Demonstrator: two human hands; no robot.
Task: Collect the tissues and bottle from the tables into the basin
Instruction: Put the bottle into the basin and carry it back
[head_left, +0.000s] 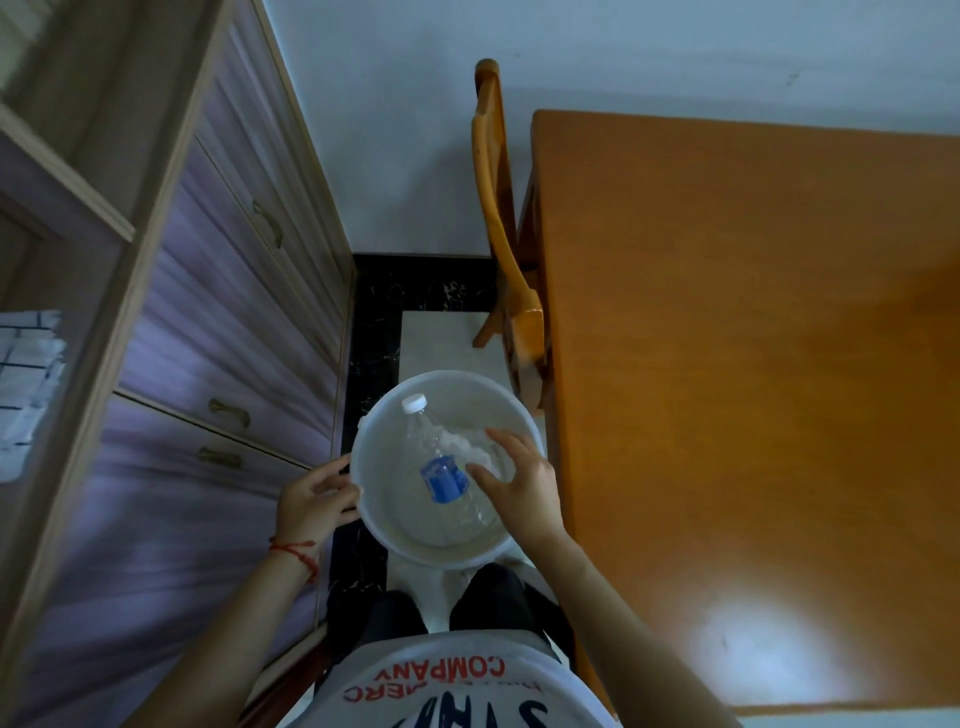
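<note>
A white round basin (387, 540) hangs in front of my body, above the floor. My left hand (314, 501) grips its left rim. Inside lies a clear plastic bottle (441, 462) with a white cap and a blue label, slanted from upper left to lower right. Crumpled white tissue (460, 442) lies beside the bottle's upper part. My right hand (519, 483) hovers over the basin's right side with fingers spread, the fingertips at or just above the bottle. Whether they touch it I cannot tell.
An orange wooden table (753, 389) fills the right side. A wooden chair (501, 228) stands at its far left edge. A tall cabinet with purple drawers (218, 312) lines the left. A narrow strip of tiled floor (436, 338) runs between them.
</note>
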